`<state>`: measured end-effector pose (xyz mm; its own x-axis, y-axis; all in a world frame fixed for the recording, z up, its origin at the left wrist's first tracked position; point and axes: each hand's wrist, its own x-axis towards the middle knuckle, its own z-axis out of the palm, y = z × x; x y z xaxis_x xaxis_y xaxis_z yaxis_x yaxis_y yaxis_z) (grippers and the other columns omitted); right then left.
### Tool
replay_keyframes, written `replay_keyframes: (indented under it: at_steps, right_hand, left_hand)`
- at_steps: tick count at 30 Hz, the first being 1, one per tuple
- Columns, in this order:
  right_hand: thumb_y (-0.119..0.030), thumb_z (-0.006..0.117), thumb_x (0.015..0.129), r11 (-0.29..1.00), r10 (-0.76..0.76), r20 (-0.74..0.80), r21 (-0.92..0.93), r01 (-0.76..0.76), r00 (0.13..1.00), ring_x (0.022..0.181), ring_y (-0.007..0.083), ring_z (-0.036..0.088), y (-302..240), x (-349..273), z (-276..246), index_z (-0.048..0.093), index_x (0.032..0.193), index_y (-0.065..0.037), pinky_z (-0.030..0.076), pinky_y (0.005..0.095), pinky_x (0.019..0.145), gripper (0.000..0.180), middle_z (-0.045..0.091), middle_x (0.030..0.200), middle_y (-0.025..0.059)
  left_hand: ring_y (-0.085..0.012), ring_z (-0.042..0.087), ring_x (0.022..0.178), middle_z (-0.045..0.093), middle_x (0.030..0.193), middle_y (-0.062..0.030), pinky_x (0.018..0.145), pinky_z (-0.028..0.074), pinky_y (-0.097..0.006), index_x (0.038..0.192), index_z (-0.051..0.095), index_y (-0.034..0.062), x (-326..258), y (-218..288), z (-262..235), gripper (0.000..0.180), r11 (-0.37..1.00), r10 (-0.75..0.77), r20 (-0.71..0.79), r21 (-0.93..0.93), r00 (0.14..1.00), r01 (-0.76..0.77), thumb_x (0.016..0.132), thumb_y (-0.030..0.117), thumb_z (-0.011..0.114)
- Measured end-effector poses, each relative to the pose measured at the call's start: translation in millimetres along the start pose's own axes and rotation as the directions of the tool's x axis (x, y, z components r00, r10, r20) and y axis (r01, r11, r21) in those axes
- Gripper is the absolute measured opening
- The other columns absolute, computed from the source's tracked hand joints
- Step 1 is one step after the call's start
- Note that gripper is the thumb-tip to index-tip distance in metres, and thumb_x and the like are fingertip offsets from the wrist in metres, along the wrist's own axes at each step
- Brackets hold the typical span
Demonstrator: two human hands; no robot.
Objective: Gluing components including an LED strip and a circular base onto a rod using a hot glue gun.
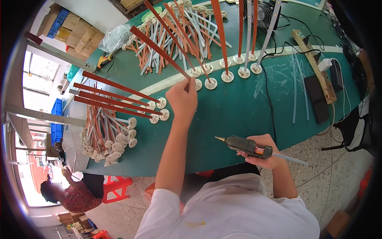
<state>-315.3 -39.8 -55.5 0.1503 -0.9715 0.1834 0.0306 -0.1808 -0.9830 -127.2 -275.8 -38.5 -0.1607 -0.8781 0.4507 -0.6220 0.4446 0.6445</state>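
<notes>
My left hand (182, 97) pinches the lower end of a reddish-brown strip (159, 51), close to a white round base (198, 84) on the table. Whether strip and base are joined is hidden by my fingers. In my right hand (266, 155) is a dark green glue gun (243, 145), its nozzle pointing left above the table; a translucent glue stick (293, 159) sticks out of its back. Beside my left hand, several brown and grey strips stand upright on round bases (227, 76). Further left, several brown strips (115, 106) on bases lean leftward.
Piles of finished-looking strips with discs lie at the far side (175, 40) and left (107, 135) of the green table (223, 115). A power strip (318, 71) with cables, a dark phone-shaped slab (317, 99) and two glue sticks (294, 87) lie right. Another person (77, 195) is at far left.
</notes>
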Motion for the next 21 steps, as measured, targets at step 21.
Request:
replay_keyframes:
  at_steps: [21]
  right_hand:
    - [-0.013, 0.077, 0.075, 0.989, 0.124, -0.033, 0.090, -0.120, 0.992, 0.077, 0.0181, 0.068, -0.9, -0.2, 3.9, 0.070, 0.094, 0.002, 0.055, 0.0305, 0.069, 0.025, 0.071, 0.086, 0.0107]
  left_hand:
    - [-0.0069, 0.062, 0.070, 0.067, 0.108, -0.0054, 0.053, 0.042, -0.018, 0.119, 0.064, -0.0004, -57.1, -59.2, -148.2, 0.043, 0.982, -0.174, -0.275, -0.124, 0.946, 0.144, 0.082, 0.009, 0.083]
